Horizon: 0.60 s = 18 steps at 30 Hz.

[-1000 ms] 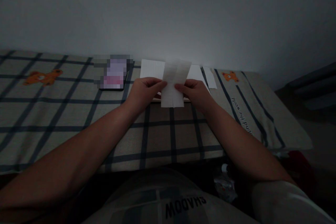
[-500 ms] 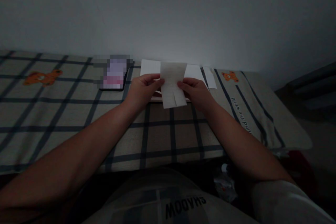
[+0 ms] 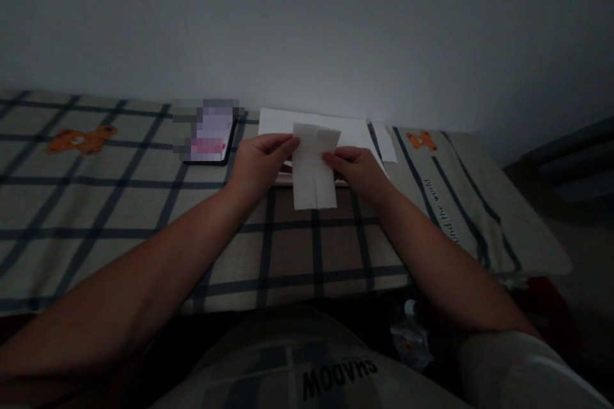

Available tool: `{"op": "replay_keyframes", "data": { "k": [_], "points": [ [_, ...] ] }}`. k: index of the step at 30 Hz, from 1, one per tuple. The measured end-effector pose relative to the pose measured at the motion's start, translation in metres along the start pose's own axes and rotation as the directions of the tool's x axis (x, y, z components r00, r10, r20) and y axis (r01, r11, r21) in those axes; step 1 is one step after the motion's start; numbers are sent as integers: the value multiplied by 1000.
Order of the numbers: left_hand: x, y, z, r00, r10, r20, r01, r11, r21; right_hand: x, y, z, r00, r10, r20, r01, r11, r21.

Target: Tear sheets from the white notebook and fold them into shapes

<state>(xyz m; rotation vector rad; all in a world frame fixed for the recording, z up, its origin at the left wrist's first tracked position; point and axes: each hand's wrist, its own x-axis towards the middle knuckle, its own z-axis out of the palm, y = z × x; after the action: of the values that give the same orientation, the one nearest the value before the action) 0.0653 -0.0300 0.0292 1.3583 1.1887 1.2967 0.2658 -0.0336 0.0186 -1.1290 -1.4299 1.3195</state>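
A narrow piece of white paper (image 3: 313, 169) is held up between both hands, over the table. A slit or crease runs up the middle of its lower half. My left hand (image 3: 263, 161) pinches its left edge near the top, thumb in front. My right hand (image 3: 359, 169) grips the right edge a little lower, thumb also in front; the fingers behind the paper are hidden. Behind the held piece, larger white paper sheets (image 3: 352, 129) lie on the table by the wall.
A phone (image 3: 211, 134), partly blurred out, lies left of the papers. A paper strip (image 3: 385, 142) lies at their right. The table has a checked cloth (image 3: 292, 249) with bear prints. Below its front edge is a clear plastic bottle or bag (image 3: 411, 335).
The held paper has tipped and dropped slightly, its lower end now nearer me. Its slit looks narrower. My left grip sits a little higher on the edge.
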Motion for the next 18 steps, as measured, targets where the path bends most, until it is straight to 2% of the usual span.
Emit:
{"op": "replay_keyframes", "data": {
  "k": [18],
  "points": [
    [5,-1,-4,999,7,-49,-10,999,-52,-3,-3,1,990,88,111,-88,996,-10]
  ]
}}
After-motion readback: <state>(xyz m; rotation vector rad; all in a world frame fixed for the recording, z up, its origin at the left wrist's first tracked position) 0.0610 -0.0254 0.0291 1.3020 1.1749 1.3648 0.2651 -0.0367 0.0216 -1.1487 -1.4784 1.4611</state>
